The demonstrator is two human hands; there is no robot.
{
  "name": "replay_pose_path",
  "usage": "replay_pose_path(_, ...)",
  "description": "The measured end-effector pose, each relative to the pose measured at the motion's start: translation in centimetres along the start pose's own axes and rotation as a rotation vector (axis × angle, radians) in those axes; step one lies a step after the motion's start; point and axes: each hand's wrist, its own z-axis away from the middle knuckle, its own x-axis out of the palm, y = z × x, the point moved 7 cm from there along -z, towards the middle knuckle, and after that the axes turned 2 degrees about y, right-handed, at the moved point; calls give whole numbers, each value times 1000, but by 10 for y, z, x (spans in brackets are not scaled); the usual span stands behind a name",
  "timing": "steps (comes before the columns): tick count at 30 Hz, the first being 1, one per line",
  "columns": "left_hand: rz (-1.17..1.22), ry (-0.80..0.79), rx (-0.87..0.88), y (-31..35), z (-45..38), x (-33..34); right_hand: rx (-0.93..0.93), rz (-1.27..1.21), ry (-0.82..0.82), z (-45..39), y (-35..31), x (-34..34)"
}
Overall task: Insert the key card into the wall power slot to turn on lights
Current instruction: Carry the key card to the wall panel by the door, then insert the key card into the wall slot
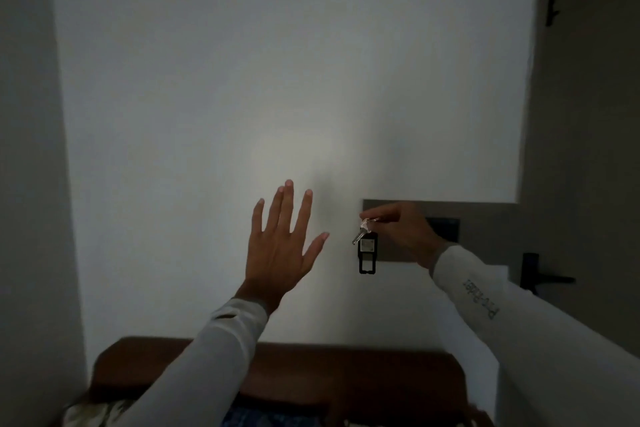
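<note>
While right hand (pixel 403 229) pinches its ring, black key card (pixel 367 255) dangles, silver key (pixel 360 235) alongside, left hand (pixel 282 246) splayed empty.

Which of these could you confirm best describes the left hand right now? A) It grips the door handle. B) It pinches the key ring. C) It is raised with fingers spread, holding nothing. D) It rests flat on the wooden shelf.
C: the left hand is open and empty before the wall, while the right hand holds the key ring.
</note>
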Motion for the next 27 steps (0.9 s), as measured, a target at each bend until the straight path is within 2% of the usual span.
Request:
replay_pose_path(11,134,-12,97,87,-100,161,77,69,102,-109,87,-119)
replay_pose_path(21,47,-7,72,184,-149,253,-9,103,103,-187,192,-223)
replay_pose_path(27,-29,13,17,231,-177,280,-37,82,70,-230,227,-268)
